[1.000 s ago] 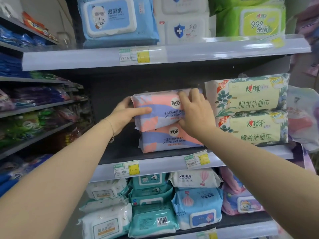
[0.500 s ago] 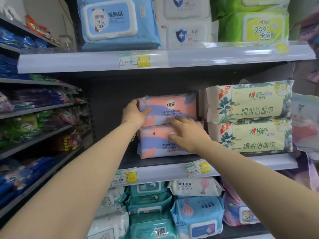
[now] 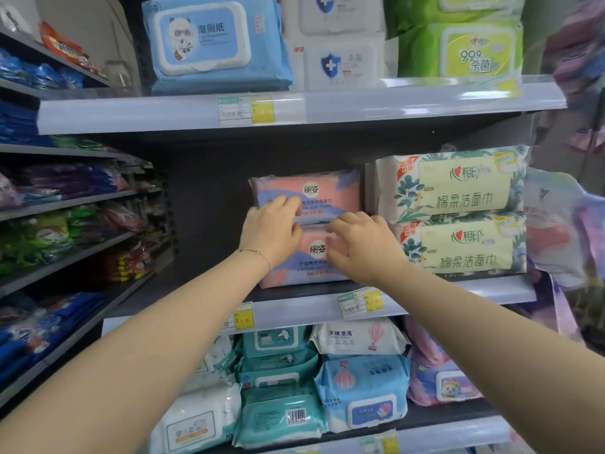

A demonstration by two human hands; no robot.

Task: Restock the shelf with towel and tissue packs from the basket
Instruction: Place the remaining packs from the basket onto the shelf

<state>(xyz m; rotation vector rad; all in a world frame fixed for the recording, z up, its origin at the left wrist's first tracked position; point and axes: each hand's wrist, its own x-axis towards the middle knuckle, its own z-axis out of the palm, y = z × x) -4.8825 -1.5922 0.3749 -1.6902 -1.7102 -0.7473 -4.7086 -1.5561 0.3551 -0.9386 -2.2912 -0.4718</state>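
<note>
Towel packs (image 3: 330,194): two stacked just left of leaf-print packs (image 3: 458,211). Left hand (image 3: 271,234), right hand (image 3: 363,247): fingers curled on fronts; gripping or pushing, cannot tell. Risk: uneven shove slides upper pack off.

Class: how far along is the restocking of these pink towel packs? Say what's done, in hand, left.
Done: two pink towel packs sit stacked on the middle shelf beside the green-leaf packs. In hand: the left hand touches both packs at their seam, the right hand the lower one, seemingly squaring them. Left: bare shelf beside the stack could take more; the basket is out of view.
</note>
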